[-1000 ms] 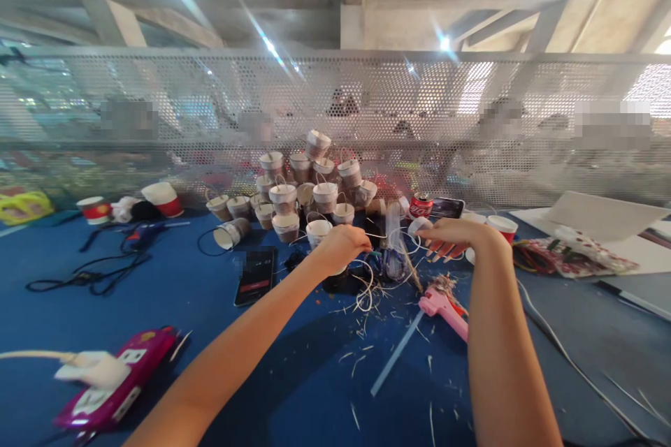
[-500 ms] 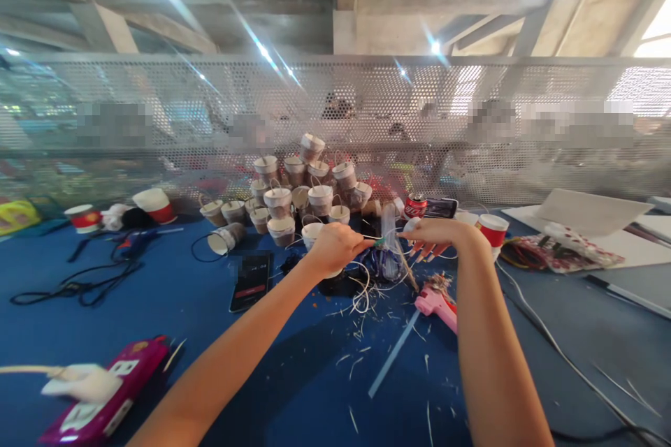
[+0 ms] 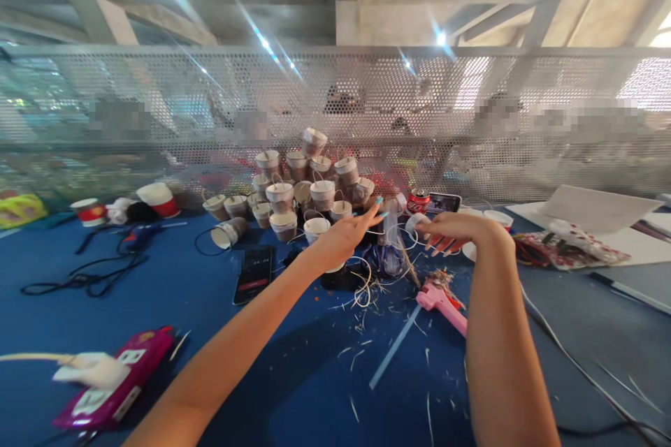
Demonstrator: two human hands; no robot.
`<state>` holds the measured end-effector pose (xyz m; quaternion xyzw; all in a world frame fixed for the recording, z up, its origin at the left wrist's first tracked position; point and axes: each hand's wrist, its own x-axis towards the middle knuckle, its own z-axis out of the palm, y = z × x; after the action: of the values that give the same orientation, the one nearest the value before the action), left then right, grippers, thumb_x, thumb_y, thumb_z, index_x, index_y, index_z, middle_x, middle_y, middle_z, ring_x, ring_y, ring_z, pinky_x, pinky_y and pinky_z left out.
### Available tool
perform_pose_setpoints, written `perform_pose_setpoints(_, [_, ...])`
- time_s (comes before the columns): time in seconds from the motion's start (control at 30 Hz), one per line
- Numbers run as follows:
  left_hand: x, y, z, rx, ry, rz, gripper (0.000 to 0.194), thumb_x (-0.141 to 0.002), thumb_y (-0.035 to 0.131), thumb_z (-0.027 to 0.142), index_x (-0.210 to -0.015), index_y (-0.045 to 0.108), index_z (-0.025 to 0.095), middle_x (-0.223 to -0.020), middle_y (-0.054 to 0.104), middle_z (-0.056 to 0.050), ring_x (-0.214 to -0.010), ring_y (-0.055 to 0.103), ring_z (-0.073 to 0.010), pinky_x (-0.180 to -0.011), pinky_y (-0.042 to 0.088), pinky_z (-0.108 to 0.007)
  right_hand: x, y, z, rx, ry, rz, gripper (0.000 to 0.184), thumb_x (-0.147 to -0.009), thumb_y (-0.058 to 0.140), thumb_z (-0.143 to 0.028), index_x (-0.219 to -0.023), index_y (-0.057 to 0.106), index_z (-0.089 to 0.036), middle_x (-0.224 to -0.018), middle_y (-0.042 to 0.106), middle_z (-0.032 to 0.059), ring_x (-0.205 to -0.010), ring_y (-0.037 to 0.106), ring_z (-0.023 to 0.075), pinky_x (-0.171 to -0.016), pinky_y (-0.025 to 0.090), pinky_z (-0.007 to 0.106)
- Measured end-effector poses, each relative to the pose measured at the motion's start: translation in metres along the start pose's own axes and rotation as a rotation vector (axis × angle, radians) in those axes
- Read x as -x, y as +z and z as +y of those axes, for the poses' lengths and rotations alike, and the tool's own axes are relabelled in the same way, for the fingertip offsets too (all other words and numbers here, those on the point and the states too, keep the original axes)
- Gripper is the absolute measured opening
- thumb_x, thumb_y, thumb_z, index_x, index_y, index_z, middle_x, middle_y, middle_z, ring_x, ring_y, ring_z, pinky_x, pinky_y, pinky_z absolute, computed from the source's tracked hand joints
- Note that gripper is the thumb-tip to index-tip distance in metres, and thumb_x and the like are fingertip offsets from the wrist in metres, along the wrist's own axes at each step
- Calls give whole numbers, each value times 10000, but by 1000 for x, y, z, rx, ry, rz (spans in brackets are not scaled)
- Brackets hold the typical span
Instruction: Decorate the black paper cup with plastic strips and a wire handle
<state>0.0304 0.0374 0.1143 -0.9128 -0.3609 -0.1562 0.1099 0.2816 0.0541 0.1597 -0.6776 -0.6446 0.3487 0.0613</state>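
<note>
My left hand (image 3: 343, 237) reaches over the middle of the table, fingers stretched out and apart, with teal nails showing. It is just in front of the stacked small buckets (image 3: 282, 195), which have pale rims and thin loop handles. My right hand (image 3: 453, 229) is bent down at the wrist, its fingers spread and hanging, and its thumb is hidden. Beside its fingertips is a small white piece (image 3: 414, 223). Thin white cord (image 3: 363, 293) curls on the table below my left hand. A pink glue gun (image 3: 443, 306) with a long glue stick (image 3: 394, 349) lies below my right hand.
A phone (image 3: 254, 276) lies left of my left hand. A magenta power strip (image 3: 118, 384) with a white plug is at the lower left. A red soda can (image 3: 418, 201) stands behind my right hand. A perforated metal screen (image 3: 335, 98) rises at the back.
Earlier a white strand was stretched between my two hands. My left fingers have opened and spread upward, and my right hand has moved slightly right. The view has shifted a little.
</note>
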Motion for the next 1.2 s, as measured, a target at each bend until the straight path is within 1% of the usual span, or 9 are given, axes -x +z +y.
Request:
perform_pose_setpoints(0.1, [0,1,-2,-31,79,103,714,-774,424,-10,-1424,243,223,-1487,314,-99,-1361,297,-245,-1035,346,-420,-1,1,-1,-23,17,-4,251,-823,565,-424,-784,621,-183,-892,700,104,-706,672,184,-586,510,279])
perform_pose_setpoints(0.23, [-5,-1,-8,-43,11,-18,249,-826,502,116,-947,694,217,-1041,687,-51,-978,620,-210,-863,468,-379,-3,1,2,-53,38,-7,288,-843,538,-426,-702,598,-182,-877,698,109,-704,668,186,-587,500,283])
perform_pose_setpoints(0.3, [-6,-1,-10,-22,-62,-57,215,-828,517,146,-824,722,211,-858,723,-30,-833,654,-188,-767,492,-337,-4,1,4,-37,67,-14,328,-856,519,-422,-657,598,-174,-848,695,113,-685,664,182,-591,495,288])
perform_pose_setpoints(0.43, [-4,0,-11,79,-129,24,239,-831,518,135,-918,720,227,-932,736,-17,-836,668,-157,-716,494,-267,-9,0,6,16,60,-6,353,-849,523,-426,-629,602,-161,-840,692,114,-651,656,174,-578,487,290])
perform_pose_setpoints(0.57, [-4,-2,-9,78,-225,100,242,-868,512,248,-1023,697,233,-884,739,-49,-779,670,-156,-664,475,-253,-10,8,-10,7,-261,16,274,-755,633,-443,-739,640,-170,-818,693,87,-711,650,171,-592,485,269])
perform_pose_setpoints(0.73, [-4,-10,-4,1,-292,18,277,-900,456,334,-1043,681,257,-840,728,-56,-737,658,-165,-622,423,-255,-8,35,-51,-10,-696,23,316,-642,736,-349,-883,650,-163,-860,689,56,-759,615,146,-656,469,248])
perform_pose_setpoints(0.83, [-2,-13,-2,-92,-310,-39,325,-894,438,406,-949,701,222,-751,702,-72,-672,638,-187,-567,378,-268,-9,50,-69,100,-735,123,211,-639,727,-255,-807,659,-146,-759,672,38,-699,581,135,-631,433,248])
perform_pose_setpoints(0.93, [0,-14,-4,-141,-314,20,414,-852,458,508,-830,686,163,-706,674,-87,-645,617,-196,-540,343,-272,-12,57,-75,86,-783,100,37,-687,646,-176,-667,646,-146,-631,624,8,-629,535,111,-592,397,234])
perform_pose_setpoints(1.2, [0,-24,-4,-21,-300,103,529,-711,511,675,-619,614,164,-577,600,-33,-523,492,-125,-489,231,-243,-19,55,-66,-158,-988,-132,229,-776,566,-268,-578,589,-154,-555,531,-32,-569,449,87,-576,369,225])
